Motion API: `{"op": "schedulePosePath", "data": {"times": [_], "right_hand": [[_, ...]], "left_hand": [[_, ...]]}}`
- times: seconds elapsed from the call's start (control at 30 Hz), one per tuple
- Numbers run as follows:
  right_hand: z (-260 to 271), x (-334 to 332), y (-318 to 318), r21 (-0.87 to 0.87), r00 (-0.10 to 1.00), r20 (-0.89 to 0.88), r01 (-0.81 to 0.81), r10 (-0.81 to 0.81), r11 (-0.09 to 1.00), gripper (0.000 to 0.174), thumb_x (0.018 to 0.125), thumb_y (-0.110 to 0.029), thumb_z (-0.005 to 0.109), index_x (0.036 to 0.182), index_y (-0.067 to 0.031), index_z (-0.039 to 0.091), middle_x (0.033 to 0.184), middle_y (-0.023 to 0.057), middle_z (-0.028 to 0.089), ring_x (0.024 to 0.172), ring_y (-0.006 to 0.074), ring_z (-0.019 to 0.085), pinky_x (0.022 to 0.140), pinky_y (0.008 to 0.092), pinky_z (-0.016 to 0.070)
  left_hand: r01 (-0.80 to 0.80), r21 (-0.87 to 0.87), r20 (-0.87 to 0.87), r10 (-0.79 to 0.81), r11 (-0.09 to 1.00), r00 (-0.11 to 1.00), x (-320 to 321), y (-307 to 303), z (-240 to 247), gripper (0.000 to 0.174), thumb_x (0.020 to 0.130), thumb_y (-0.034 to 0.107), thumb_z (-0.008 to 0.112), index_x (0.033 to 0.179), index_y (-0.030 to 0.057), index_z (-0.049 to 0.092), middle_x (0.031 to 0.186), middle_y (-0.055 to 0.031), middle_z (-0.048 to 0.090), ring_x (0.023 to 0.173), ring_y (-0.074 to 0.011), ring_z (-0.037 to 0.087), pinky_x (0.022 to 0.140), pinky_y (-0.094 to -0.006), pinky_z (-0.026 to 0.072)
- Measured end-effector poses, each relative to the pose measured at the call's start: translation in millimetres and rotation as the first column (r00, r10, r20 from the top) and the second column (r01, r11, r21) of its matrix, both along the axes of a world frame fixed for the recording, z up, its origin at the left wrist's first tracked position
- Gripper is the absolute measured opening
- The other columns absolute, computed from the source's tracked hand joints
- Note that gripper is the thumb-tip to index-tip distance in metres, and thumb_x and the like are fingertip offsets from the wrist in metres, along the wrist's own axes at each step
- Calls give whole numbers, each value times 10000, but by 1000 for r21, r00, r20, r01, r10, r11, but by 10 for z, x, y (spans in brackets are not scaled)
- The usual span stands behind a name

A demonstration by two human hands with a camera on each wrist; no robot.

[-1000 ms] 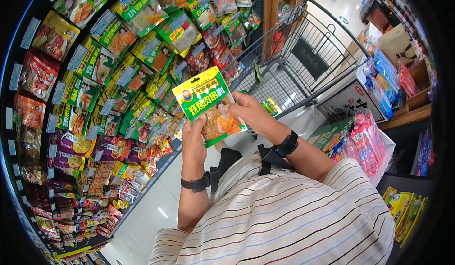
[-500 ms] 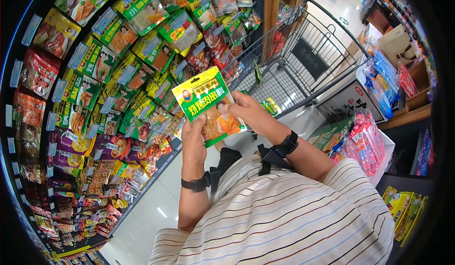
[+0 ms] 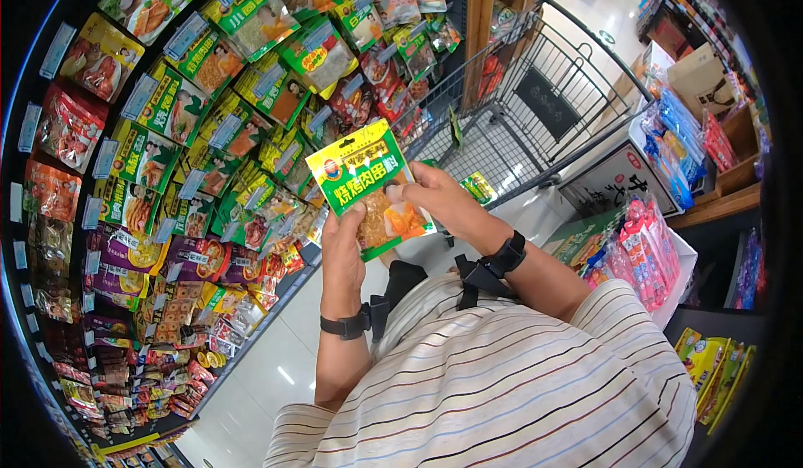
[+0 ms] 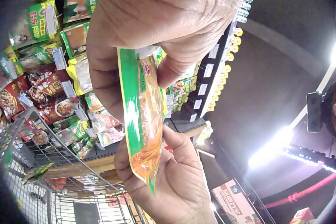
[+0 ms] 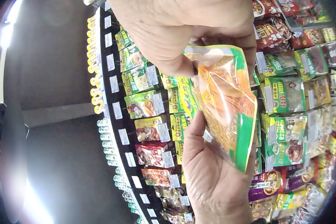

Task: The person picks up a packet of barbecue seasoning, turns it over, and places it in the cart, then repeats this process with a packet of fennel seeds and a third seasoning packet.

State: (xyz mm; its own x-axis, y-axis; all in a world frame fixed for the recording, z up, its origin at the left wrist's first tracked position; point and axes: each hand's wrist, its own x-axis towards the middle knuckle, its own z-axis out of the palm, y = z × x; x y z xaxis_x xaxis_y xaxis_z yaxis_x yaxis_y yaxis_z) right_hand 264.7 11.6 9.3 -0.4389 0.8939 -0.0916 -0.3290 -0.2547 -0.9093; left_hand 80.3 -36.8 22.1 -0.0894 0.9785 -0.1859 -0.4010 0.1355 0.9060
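A green and yellow seasoning packet (image 3: 355, 181) with a clear window is held up in front of the striped shirt, its printed front towards the head camera. Grainy golden-brown contents (image 5: 218, 124) show through the plastic. The left hand (image 3: 341, 255) pinches its lower left edge, thumb on the front and fingers behind. On the opposite edge the right hand (image 3: 452, 204) grips it the same way, thumb over the printed picture. Seen edge-on in the left wrist view, the packet (image 4: 137, 113) spans between both hands.
Rows of hanging seasoning packets (image 3: 171, 108) with price tags fill the rack on the left. A wire shopping cart (image 3: 535, 100) stands ahead, with a small green packet (image 3: 478, 188) in it. To the right, a white bin (image 3: 682, 276) holds pink packages.
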Motion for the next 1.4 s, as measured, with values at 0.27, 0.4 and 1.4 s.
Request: {"op": "schedulePosePath", "data": {"times": [0.27, 0.4, 1.4], "right_hand": [[38, -9, -16, -2, 1000, -16, 12, -12, 1000, 295, 941, -156, 636, 1177, 10, 575, 1076, 33, 645, 997, 79, 606, 892, 252, 489], [46, 1, -19, -16, 999, -39, 8, -8, 1000, 297, 941, -152, 634, 1183, 9, 574, 1085, 33, 644, 1005, 80, 606, 899, 253, 488], [-19, 99, 57, -5, 998, 39, 50, -49, 999, 251, 975, -141, 560, 1185, -9, 595, 1079, 17, 645, 1003, 82, 604, 909, 259, 484]], "left_hand": [[0, -4, 10, 0, 1000, 1000, 1, -2, -3, 320, 965, 125, 609, 1263, 11, 578, 1183, -55, 648, 1047, -137, 621, 920, -298, 494], [-6, -17, 16, 7, 1000, 1000, 7, -1, -9, 326, 965, 120, 611, 1270, 11, 575, 1189, -55, 647, 1050, -139, 622, 922, -296, 495], [-34, 50, 19, 33, 998, 999, 49, 26, 15, 318, 995, 134, 583, 1289, 15, 561, 1199, -41, 642, 1065, -105, 593, 952, -282, 457]]}}
